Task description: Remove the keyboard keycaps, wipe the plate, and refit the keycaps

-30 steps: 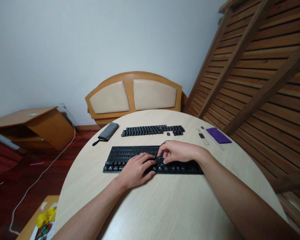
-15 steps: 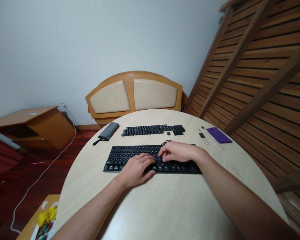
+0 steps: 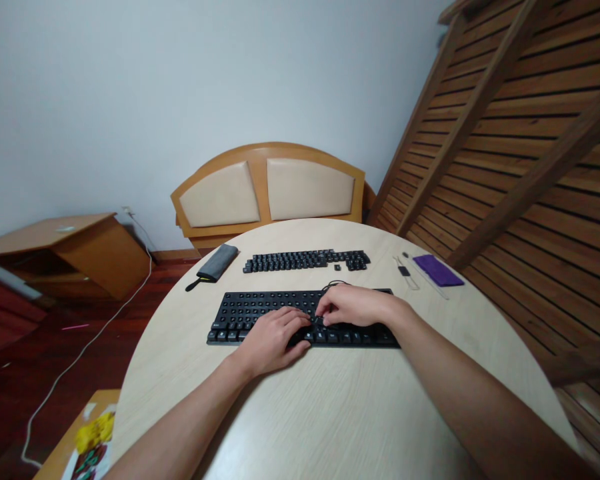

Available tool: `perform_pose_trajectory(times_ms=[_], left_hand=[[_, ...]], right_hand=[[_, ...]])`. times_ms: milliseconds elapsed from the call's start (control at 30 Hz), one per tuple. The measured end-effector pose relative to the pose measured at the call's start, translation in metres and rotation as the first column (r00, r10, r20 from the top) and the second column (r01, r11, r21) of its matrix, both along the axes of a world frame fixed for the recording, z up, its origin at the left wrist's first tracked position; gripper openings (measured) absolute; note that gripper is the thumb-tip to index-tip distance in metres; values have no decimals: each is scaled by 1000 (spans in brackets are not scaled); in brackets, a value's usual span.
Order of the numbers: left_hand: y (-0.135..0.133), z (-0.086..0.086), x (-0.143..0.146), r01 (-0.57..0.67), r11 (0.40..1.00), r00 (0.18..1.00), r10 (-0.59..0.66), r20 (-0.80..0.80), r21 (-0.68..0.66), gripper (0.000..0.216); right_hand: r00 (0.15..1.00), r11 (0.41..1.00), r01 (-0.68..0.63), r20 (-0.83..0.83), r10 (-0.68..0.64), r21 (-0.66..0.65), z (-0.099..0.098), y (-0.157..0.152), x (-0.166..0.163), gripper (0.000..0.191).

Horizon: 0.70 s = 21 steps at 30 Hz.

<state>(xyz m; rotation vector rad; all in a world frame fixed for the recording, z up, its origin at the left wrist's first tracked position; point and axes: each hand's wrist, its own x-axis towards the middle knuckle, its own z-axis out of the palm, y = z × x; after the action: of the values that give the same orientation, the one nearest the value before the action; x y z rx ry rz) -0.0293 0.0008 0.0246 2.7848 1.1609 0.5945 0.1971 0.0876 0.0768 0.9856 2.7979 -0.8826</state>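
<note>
A black keyboard [image 3: 260, 301] lies on the table in front of me. Its lower rows carry keycaps, while the upper rows show bare key sockets. Across its left and middle part rests my left hand [image 3: 276, 337], open, with its fingers stretched over the keys and the thumb at the front edge. My right hand [image 3: 353, 305] is over the middle-right part of the keyboard, thumb and index finger pinched together down at the keys. Whatever sits between those fingertips is too small and hidden to make out. Behind the keyboard, loose black keycaps [image 3: 290, 261] are set out in rows.
On the round table [image 3: 330, 413], a grey pouch [image 3: 219, 263] lies at the back left. A purple cloth [image 3: 437, 270] and a wire keycap puller [image 3: 405, 271] lie at the right, beside a thin metal tool. One single keycap [image 3: 337, 267] sits apart from the rows.
My right hand has shifted very slightly at the keys, its fingertips lower and closer together. The left hand stays in place.
</note>
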Motion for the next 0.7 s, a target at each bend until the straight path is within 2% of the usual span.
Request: perform_pose_trajectory(times_ms=[433, 700], left_hand=[[0, 1, 0, -1, 1000, 1000, 1, -4, -11, 27], [-1, 0, 1, -2, 1000, 1000, 2, -12, -13, 27]], right_hand=[[1000, 1000, 1, 26, -2, 24, 4, -6, -5, 24], [998, 997, 34, 57, -38, 69, -1, -8, -10, 19]])
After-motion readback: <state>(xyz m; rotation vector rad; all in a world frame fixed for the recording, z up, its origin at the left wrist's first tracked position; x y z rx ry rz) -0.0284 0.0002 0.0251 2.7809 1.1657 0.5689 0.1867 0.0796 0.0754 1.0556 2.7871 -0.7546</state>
